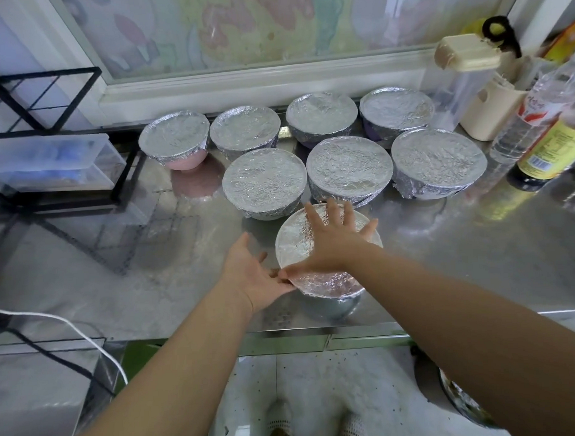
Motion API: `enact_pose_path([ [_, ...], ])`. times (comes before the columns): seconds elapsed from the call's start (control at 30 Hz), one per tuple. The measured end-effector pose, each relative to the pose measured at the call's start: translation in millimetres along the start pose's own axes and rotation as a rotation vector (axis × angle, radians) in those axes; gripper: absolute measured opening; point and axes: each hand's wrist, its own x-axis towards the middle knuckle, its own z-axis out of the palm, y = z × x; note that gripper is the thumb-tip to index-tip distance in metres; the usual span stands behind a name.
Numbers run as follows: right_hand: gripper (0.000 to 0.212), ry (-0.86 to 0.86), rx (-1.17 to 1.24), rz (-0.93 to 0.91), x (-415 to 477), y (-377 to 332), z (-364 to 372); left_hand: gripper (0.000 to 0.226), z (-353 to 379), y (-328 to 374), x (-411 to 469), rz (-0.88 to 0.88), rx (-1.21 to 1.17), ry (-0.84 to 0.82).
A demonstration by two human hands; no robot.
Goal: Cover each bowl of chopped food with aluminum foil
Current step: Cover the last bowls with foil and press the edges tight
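Foil-covered bowl (pixel 327 281) sits near the front edge of the counter (pixel 118 256), seven wrapped bowls (pixel 265 182) behind it. Right hand (pixel 332 239) lies spread flat on its foil. Left hand (pixel 249 274), fingers straight, touches its left rim.

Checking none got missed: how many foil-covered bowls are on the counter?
8 bowls: four in the back row, three in the middle, one nearest under the right hand. None seems hidden.

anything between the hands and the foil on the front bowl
Nothing visible does. The right hand lies spread flat on the foil over the front bowl, and the left hand touches its left edge.
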Motion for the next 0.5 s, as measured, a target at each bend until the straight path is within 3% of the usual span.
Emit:
enact_pose_path([
  [0.1, 0.148, -0.007, 0.099, 0.058, -8.4, 12.8, -7.3, 0.06, -1.4, -1.4, 8.7, 0.18, -0.002, 0.011],
  [0.23, 0.148, -0.013, 0.102, -0.02, -17.3, 34.6, -18.9, 0.048, -4.9, -17.9, 14.3, 0.368, 0.034, 0.12],
  [0.37, 0.148, 0.011, 0.019, -0.101, -9.1, 35.9, -21.0, 0.017, -7.1, -50.6, 8.1, 0.327, 0.093, 0.122],
  [0.5, 0.152, 0.02, -0.056, -0.125, 3.3, 26.3, -11.2, 0.028, 7.5, -61.9, -1.0, 0.321, 0.158, 0.039],
])
